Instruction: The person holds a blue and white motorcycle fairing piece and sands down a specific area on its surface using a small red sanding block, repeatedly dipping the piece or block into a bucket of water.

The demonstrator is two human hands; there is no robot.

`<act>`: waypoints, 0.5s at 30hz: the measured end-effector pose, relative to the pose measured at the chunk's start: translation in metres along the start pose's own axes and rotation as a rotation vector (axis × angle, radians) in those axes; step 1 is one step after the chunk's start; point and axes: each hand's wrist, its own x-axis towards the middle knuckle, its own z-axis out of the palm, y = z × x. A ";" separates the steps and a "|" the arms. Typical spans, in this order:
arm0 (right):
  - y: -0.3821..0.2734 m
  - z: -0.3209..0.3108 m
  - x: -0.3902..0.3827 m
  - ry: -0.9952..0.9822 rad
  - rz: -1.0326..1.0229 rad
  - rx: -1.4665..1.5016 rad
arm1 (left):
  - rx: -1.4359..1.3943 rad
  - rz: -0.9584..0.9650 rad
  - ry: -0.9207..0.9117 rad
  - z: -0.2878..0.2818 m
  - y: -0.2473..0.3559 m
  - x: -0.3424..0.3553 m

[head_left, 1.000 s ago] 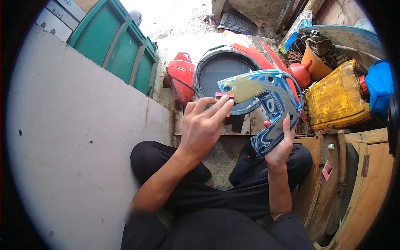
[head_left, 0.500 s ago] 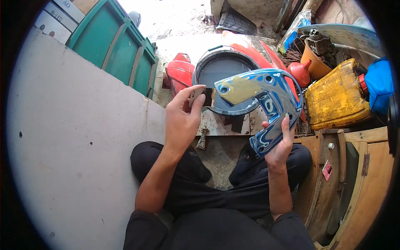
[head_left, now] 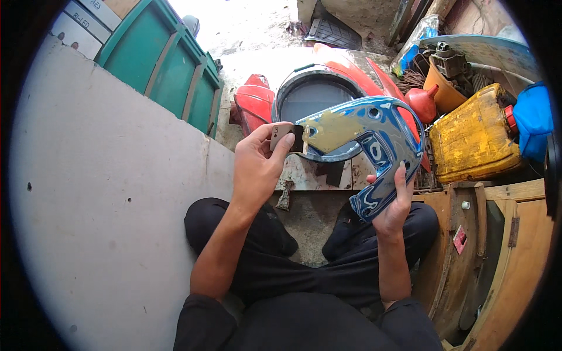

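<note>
My left hand pinches a playing card between thumb and fingers. Dark and cream smears show along the card's right edge, which meets the left end of a glossy blue and silver curved panel. Tan filler coats the panel's upper left arm around a bolt hole. My right hand grips the panel's lower leg, thumb on its face and the other fingers mostly hidden behind. Beneath the panel is a black bucket of greyish water, partly covered by it.
Red body panels lie around the bucket on a low pale platform. To the right are a dirty yellow jerrycan, a red funnel and wooden furniture. A pale wall and green cabinet border the left.
My left hand has brought the card right and turned its face toward view; its edge now meets the filler-coated end. The panel has tilted slightly, still in my right hand.
</note>
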 end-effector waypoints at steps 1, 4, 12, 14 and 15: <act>0.001 0.001 0.000 0.001 -0.011 -0.003 | 0.003 -0.008 -0.001 0.001 0.000 -0.001; 0.001 0.001 0.000 -0.014 -0.020 -0.011 | 0.016 0.010 0.002 0.003 -0.003 -0.002; 0.002 0.005 -0.002 -0.006 -0.019 -0.030 | 0.024 0.043 -0.013 0.008 -0.002 -0.006; 0.004 0.005 -0.003 0.002 -0.021 -0.037 | 0.028 0.029 -0.034 0.009 -0.001 -0.007; 0.004 0.005 -0.003 0.001 -0.018 -0.039 | 0.025 0.025 -0.039 0.009 -0.002 -0.007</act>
